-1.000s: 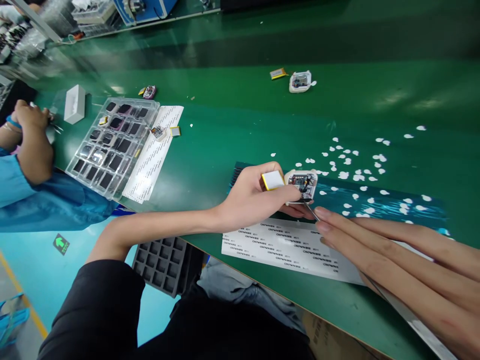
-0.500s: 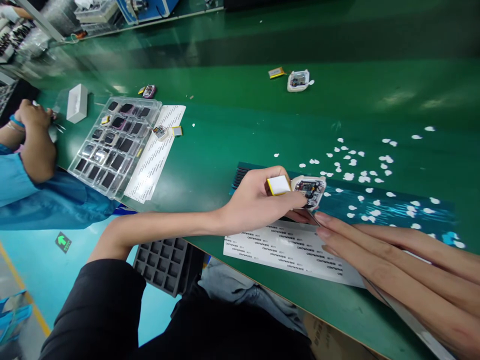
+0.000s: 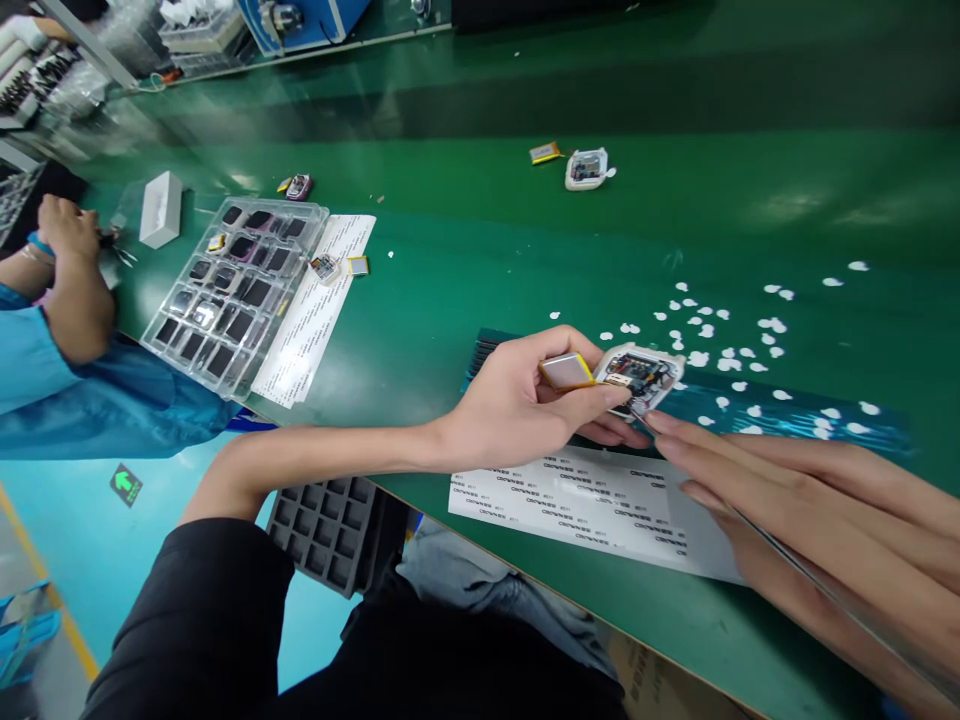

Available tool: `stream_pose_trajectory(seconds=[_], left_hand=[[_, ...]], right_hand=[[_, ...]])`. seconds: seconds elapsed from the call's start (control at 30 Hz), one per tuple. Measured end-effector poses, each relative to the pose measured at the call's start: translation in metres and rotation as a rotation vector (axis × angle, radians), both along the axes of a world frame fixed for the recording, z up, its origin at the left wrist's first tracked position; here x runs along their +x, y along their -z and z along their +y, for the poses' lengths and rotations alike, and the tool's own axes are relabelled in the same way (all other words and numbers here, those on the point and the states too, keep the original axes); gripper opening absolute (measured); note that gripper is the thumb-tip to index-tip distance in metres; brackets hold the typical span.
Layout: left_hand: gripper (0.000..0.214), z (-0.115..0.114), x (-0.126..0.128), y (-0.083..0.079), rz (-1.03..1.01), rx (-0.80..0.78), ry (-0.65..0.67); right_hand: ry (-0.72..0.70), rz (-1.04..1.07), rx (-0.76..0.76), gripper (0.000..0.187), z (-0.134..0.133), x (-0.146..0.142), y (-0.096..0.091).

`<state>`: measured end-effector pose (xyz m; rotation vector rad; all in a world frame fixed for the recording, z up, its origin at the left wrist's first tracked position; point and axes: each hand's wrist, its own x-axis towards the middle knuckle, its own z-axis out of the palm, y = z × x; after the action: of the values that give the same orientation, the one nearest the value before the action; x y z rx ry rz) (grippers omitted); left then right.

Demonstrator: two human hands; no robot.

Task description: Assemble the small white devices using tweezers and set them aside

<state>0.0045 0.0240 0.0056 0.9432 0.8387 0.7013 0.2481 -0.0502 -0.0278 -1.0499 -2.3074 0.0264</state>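
My left hand [image 3: 517, 395] is closed around a white smartwatch case [image 3: 643, 375], its thumb on the near edge. A circuit board shows in the case's open side. A small silver battery [image 3: 568, 371] with yellow edges hangs beside the case, against my left fingers. My right hand [image 3: 780, 490] grips thin metal tweezers [image 3: 787, 560], which run back under the fingers. Their tip reaches the near edge of the case, by my left thumb; whether it pinches anything there is too small to tell. Below lies a printed white adhesive sheet [image 3: 570, 505].
Several white round stickers [image 3: 697, 358] lie scattered on the green table and a blue film strip [image 3: 795, 400]. Another opened case [image 3: 586, 170] with a battery [image 3: 544, 153] lies at the back. A clear tray [image 3: 232, 300] of watch parts stands left, near a co-worker's hand [image 3: 71, 230].
The watch case has shifted right and tilted, showing more of its board. The battery has turned from a white to a grey face. My right hand and the tweezers have changed angle slightly.
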Motion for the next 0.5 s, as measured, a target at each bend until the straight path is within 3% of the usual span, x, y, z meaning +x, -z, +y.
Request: stream_pose_trajectory(seconds=[0.13, 0.23, 0.33, 0.43, 0.5], left_hand=[[0.029, 0.0, -0.002, 0.007, 0.03, 0.088, 0.034], [0.018, 0.017, -0.008, 0.014, 0.162, 0.411, -0.009], [0.009, 0.06, -0.023, 0.024, 0.385, 0.718, -0.142], [0.006, 0.118, -0.047, 0.037, 0.667, 0.831, -0.349], [0.011, 0.152, -0.06, 0.044, 0.823, 0.819, -0.478]], right_hand=[[-0.062, -0.052, 0.19, 0.049, 0.009, -0.005, -0.001], [-0.077, -0.093, 0.23, 0.049, 0.011, -0.005, -0.005], [-0.074, -0.11, 0.175, 0.049, 0.009, -0.002, -0.007], [-0.064, -0.133, 0.125, 0.055, 0.006, 0.002, -0.004], [-0.058, -0.145, 0.147, 0.058, 0.004, 0.002, -0.001]])
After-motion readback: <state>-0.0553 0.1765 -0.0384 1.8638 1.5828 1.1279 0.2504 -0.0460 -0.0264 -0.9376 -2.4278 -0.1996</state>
